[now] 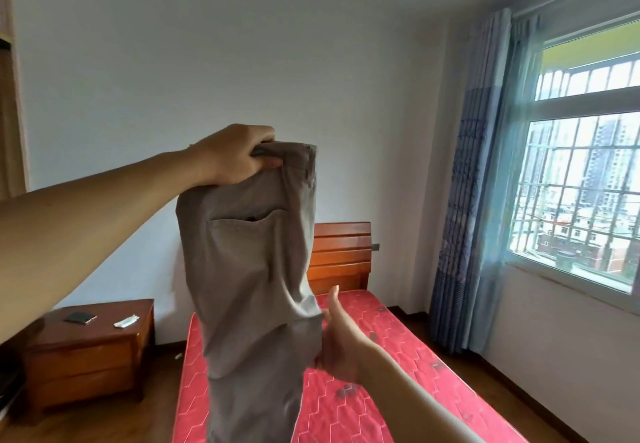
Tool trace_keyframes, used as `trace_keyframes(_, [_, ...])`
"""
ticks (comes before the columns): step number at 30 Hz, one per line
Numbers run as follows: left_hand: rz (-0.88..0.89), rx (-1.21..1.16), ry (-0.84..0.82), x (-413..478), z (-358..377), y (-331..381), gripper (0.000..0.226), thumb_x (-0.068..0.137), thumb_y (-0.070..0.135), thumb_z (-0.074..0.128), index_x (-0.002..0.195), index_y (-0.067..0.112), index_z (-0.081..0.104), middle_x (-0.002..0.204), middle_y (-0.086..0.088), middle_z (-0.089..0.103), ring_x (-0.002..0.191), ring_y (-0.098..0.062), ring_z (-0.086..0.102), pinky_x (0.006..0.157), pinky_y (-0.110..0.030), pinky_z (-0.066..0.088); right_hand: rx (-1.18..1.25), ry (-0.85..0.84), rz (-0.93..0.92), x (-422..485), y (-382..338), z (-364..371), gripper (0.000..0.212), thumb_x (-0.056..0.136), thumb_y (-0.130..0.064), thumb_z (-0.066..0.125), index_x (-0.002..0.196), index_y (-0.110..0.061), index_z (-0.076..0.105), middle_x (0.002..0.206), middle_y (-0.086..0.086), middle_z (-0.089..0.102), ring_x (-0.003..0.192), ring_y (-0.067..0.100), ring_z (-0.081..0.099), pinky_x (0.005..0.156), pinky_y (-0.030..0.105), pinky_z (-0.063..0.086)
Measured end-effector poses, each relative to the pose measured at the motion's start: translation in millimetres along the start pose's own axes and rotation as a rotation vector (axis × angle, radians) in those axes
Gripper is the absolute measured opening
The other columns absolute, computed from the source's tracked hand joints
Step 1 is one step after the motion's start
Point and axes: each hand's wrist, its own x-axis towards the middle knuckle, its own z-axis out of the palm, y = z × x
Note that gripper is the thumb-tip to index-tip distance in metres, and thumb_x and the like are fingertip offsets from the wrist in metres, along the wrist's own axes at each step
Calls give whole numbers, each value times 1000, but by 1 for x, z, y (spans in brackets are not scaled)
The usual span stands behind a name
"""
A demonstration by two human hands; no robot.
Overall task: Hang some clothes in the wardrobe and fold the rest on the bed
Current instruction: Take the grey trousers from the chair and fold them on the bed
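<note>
Ahead and below, a bed with red patterned mattress and wooden headboard. Held up in the air over its near end, grey-brown trousers, back pocket facing the camera. Left of the bed, a wooden nightstand. Clenched round the waistband at the top, the left hand. Against the trousers' right edge lower down, the right hand, thumb upright, fingers hidden behind cloth, grip impossible to tell. On the nightstand, a dark phone.
</note>
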Motion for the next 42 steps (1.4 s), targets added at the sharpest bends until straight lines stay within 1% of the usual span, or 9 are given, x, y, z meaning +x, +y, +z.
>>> trace_keyframes(3, [-13,14,17,-5,-1,-7,31,94,28,67,74,21,44,71,-2,54,68,-20,51,65,-37,40,-112,-43,111,-4,7,12,101,68,-99,27,87,-10,72,81,10,66,71,21,63,70,32,51])
trace_keyframes(6, [-35,19,19,-11,-1,-16,32,94,27,67,73,22,43,70,-1,54,68,-21,52,65,-38,39,109,-19,-57,-5,-7,25,76,96,-74,34,121,-13,71,120,13,72,106,28,64,93,40,49])
trace_keyframes(9, [-58,-1,49,-15,-5,-22,30,94,27,67,74,23,45,71,-1,55,69,-21,52,65,-36,38,302,85,-207,-12,-31,30,45,103,-38,51,132,-8,65,120,12,73,115,28,67,84,36,59])
trace_keyframes(14, [-104,-38,65,-20,-15,-33,30,95,27,66,74,21,46,72,-3,56,70,-22,53,66,-37,38,327,-117,-146,-33,-35,6,49,100,-44,54,133,-9,65,136,21,62,124,36,61,117,51,37])
trace_keyframes(28, [-220,-58,19,-21,-28,-48,24,97,35,63,89,13,58,88,-9,63,85,-28,60,80,-46,49,-27,27,-482,-38,-73,-27,22,87,8,65,107,7,73,101,23,71,95,34,68,90,42,58])
trace_keyframes(32, [-225,-81,23,-20,-26,-42,25,97,33,64,85,12,56,86,-10,62,82,-27,58,73,-40,46,-457,263,-544,-34,-62,-36,15,93,-13,70,78,-13,76,79,3,69,80,20,63,76,32,56])
trace_keyframes(36, [-173,-59,-43,-14,-18,-17,24,96,31,65,83,14,54,83,-8,59,80,-27,57,72,-40,44,-891,242,-426,-33,-81,-32,47,55,-45,81,96,-22,73,109,8,68,102,30,67,92,51,56])
trace_keyframes(39, [-80,-45,-98,-6,-7,10,28,94,32,68,78,17,51,78,-3,57,75,-21,54,68,-35,40,-666,52,-549,-58,-112,20,63,68,-28,90,124,-20,63,120,3,71,112,23,68,95,40,57])
trace_keyframes(42, [-17,-10,-148,-1,0,34,32,91,36,71,75,18,49,76,-1,56,71,-17,51,64,-32,37,-495,125,-815,-69,-136,58,33,82,1,78,112,-7,66,106,5,74,98,18,70,90,37,58])
